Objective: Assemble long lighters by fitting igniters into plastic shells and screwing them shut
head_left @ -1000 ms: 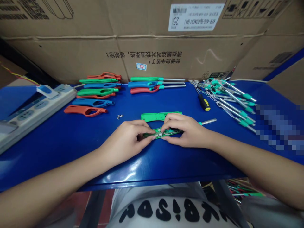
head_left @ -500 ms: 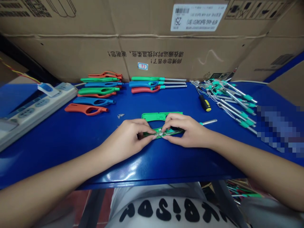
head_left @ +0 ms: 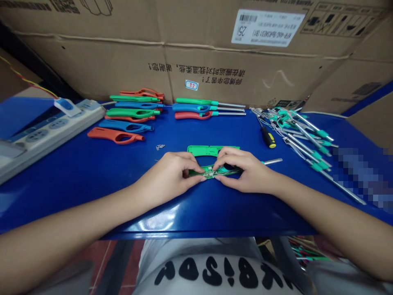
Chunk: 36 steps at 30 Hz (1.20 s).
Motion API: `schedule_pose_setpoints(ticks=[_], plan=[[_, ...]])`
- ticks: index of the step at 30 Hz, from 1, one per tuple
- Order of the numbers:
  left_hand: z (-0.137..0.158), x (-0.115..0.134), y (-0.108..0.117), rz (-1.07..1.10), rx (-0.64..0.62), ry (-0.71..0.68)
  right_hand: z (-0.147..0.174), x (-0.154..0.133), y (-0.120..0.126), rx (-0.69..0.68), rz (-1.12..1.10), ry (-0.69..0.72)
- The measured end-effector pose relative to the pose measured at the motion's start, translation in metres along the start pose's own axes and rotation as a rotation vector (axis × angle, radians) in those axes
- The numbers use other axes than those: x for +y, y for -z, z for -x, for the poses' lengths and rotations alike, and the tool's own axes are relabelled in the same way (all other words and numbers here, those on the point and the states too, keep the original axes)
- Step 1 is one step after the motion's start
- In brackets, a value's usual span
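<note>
An opened green lighter casing half [head_left: 198, 172] lies on the blue table before me, wires and small parts inside and a metal tube [head_left: 273, 162] sticking out to the right. My left hand [head_left: 176, 172] pinches at its left part, thumb and fingers on the small fittings. My right hand [head_left: 245, 170] is closed at its middle, fingertips on the white part [head_left: 211, 172] and wires. The two hands' fingertips almost meet. Just behind lies the other green casing half [head_left: 199, 151], inner side up, partly covered by my right hand. What exactly each fingertip grips is partly hidden.
Orange, blue and green handle casings [head_left: 116, 135] lie at the back left near a power strip [head_left: 52, 131]. Assembled lighters [head_left: 196, 108] lie at the back centre. A screwdriver [head_left: 268, 137] and tube assemblies [head_left: 310, 131] are at right; small screws [head_left: 160, 146] lie left of my hands.
The whole view has shifted and tilted slightly. Both hands stay at the green lighter casing with fingertips in nearly the same place; the right fingers have moved slightly on the small parts.
</note>
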<state>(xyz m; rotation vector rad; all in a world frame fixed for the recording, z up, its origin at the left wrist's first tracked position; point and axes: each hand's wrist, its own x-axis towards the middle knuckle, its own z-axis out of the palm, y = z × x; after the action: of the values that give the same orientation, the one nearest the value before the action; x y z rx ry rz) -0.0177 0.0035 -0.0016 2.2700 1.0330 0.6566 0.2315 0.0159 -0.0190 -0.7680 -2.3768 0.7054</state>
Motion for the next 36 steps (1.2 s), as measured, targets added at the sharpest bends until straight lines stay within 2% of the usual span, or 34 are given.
schedule_pose_setpoints(ticks=[12, 25, 32, 36], plan=[[-0.001, 0.001, 0.002, 0.027, -0.001, -0.007, 0.000, 0.000, 0.000, -0.029, 0.025, -0.029], [-0.001, 0.003, 0.001, -0.013, -0.013, -0.024, 0.002, 0.002, 0.001, 0.018, 0.047, 0.025], [0.001, 0.002, 0.001, -0.045, -0.004, -0.046, 0.003, 0.003, 0.009, -0.014, 0.340, 0.249], [0.001, 0.003, 0.001, -0.079, -0.007, -0.065, 0.005, -0.004, 0.015, -0.082, 0.490, 0.287]])
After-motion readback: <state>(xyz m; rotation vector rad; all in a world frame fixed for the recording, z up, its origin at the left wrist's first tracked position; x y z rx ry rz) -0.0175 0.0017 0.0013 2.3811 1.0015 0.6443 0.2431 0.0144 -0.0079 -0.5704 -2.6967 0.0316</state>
